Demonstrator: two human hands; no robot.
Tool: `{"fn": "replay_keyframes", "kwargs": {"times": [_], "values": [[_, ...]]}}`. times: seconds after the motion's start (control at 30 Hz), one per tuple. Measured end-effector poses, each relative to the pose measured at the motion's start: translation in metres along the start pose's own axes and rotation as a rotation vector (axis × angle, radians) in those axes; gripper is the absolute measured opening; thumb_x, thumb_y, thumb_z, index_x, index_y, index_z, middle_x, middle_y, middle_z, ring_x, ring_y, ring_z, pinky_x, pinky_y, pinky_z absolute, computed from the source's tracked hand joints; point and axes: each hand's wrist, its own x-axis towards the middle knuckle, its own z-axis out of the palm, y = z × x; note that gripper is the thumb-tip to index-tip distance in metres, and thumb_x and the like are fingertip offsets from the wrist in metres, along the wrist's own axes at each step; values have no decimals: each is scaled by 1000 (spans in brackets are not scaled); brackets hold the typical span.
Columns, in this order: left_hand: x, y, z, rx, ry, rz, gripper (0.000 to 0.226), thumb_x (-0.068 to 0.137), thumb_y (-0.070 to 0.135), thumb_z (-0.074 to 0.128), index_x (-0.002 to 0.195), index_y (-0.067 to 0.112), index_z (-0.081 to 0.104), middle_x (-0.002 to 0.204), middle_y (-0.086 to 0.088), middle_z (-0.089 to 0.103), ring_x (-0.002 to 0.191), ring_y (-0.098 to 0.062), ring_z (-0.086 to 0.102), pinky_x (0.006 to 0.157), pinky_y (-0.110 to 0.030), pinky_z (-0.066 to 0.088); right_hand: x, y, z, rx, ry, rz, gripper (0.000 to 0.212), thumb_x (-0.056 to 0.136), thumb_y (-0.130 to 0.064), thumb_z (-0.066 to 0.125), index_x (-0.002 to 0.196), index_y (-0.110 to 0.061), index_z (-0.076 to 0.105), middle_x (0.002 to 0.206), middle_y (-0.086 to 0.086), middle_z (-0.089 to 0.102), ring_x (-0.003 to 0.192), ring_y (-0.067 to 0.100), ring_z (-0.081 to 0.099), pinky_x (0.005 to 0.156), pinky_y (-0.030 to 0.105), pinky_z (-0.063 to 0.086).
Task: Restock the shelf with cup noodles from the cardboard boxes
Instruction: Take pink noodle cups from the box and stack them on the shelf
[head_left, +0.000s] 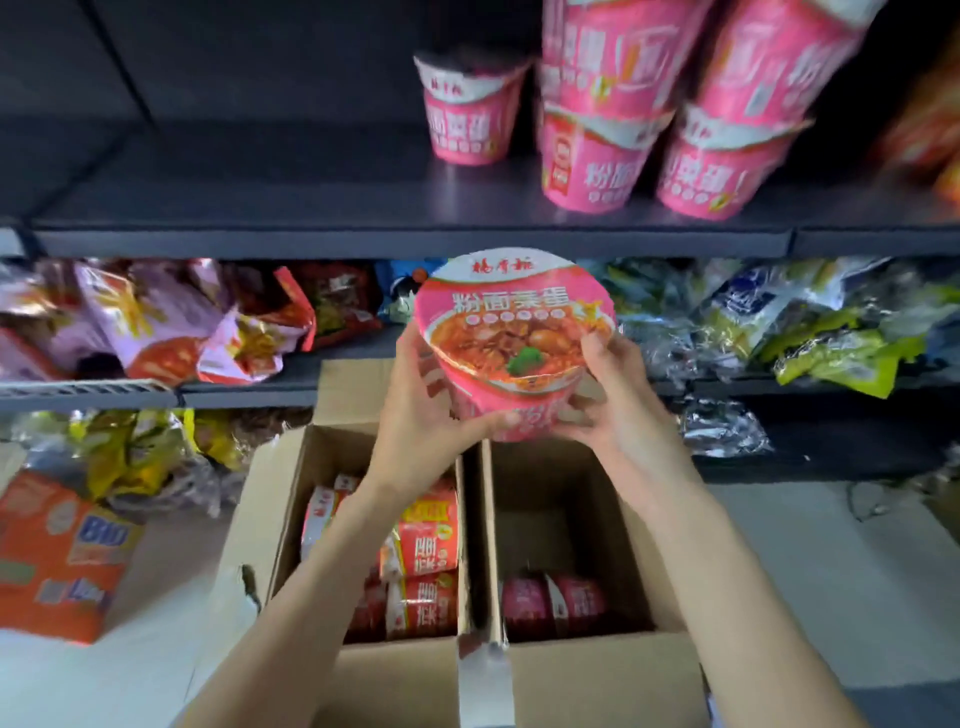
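Observation:
A pink cup noodle (514, 332) with a printed lid is held in both hands above the cardboard boxes, its lid tilted toward me. My left hand (421, 410) grips its left side and underside; my right hand (618, 400) grips its right side. The left cardboard box (270, 499) holds orange-red noodle cups (423, 540). In the right cardboard box (654, 571) lie two pink cups (556, 603) at the bottom. On the dark shelf (363, 208) above stand stacked pink cups (597, 156), (722, 166) and a smaller stack (467, 114) behind.
The lower shelves carry snack bags, red and purple (208, 322) on the left, green and silver (831, 332) on the right. An orange pack (57, 556) lies at the floor's left. The left half of the dark shelf is bare.

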Motion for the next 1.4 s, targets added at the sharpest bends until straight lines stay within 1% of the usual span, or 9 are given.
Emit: {"fn": "replay_keyframes", "kwargs": {"times": [0.2,0.3,0.43,0.57,0.63,0.7,1.0,1.23,1.4], "values": [[77,39,-28,177,264,176,109,54,56,82,143,29,26,139,11,42,125,-2,44,102,-26,42,62,-62,46,-290,-23,-332,26,91,-56,45,115,-48,51,116,-30,58,110,-12,52,99,24,46],[126,47,-31,177,350,159,109,57,52,85,144,31,24,140,10,39,124,-4,44,104,-37,43,103,-86,68,-337,-16,-462,38,87,-56,50,122,-41,46,123,-20,57,118,0,53,104,37,44],[189,58,-37,223,431,201,107,62,50,84,146,31,20,141,7,37,118,-3,44,98,-32,44,155,-103,86,-423,-54,-596,56,91,-23,62,140,-20,35,121,-19,52,113,-8,51,99,18,44],[247,58,-44,222,366,289,109,67,38,84,150,33,12,141,1,35,124,-11,46,98,-37,48,215,-115,97,-583,124,-725,68,91,-27,61,148,-21,24,138,6,37,129,16,43,108,38,41],[273,52,-49,256,330,305,108,72,26,81,151,33,7,143,-2,33,126,-15,47,96,-43,50,239,-122,104,-620,219,-747,68,93,-30,59,149,-19,22,139,10,32,129,20,40,111,30,33],[294,48,-51,315,348,292,106,74,23,79,151,33,7,143,-3,35,122,-18,52,92,-42,52,257,-123,113,-651,278,-771,69,94,-29,56,150,-15,20,143,11,33,132,21,37,108,19,26],[365,47,-44,652,381,114,76,90,28,57,151,33,14,129,-10,42,105,-32,56,77,-36,45,311,-114,107,-1262,236,-704,60,102,-43,28,153,-19,9,161,4,3,147,24,5,117,43,11],[342,25,-41,612,216,302,63,87,8,54,145,25,37,139,-5,51,127,-25,46,103,-40,40,302,-101,109,-1312,283,-677,49,101,-31,35,146,-12,32,152,9,32,141,29,25,112,38,22],[246,7,-34,800,439,679,37,86,10,51,120,15,61,109,0,66,105,-20,54,88,-32,39,214,-24,75,-1143,453,-956,32,86,-12,51,116,-9,62,99,6,69,89,27,62,70,35,49]]}}
